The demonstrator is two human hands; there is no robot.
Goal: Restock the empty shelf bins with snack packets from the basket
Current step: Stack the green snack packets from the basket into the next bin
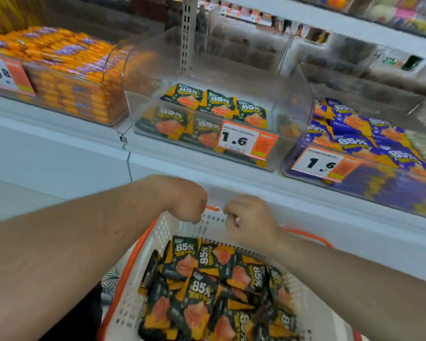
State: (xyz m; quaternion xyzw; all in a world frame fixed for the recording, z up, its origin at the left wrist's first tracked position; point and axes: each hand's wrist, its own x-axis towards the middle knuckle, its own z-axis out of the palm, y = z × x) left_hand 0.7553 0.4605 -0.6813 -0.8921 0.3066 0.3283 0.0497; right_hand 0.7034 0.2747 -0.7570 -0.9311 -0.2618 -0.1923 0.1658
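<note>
Packets (pixel 199 289) lay nearest, heaped in a white basket (pixel 158 237) with orange handles: black and orange pouches printed "85%", too many and too overlapped to count, the lower ones cut off by the frame's bottom edge. Above the basket's far rim two bare forearms met. The left hand (pixel 185 203) was clenched into a fist with the knuckles turned down, and the right hand (pixel 250 221) had its fingers curled in too; neither showed a packet, though motion blur made it hard to say whether anything small sat between the right fingers. Beyond the hands ran a white shelf (pixel 59 143) carrying three clear bins. The middle bin (pixel 293 99) held about five of the same black packets, three in a back row and two in front, lying flat on its floor and partly hidden by an orange price tag (pixel 246 140) reading 1.6. The left bin (pixel 67 77) was stacked full of orange sticks. The right bin (pixel 369 153) held blue and orange "85%" pouches and ran off the frame. Farther shelves were only blur.
</note>
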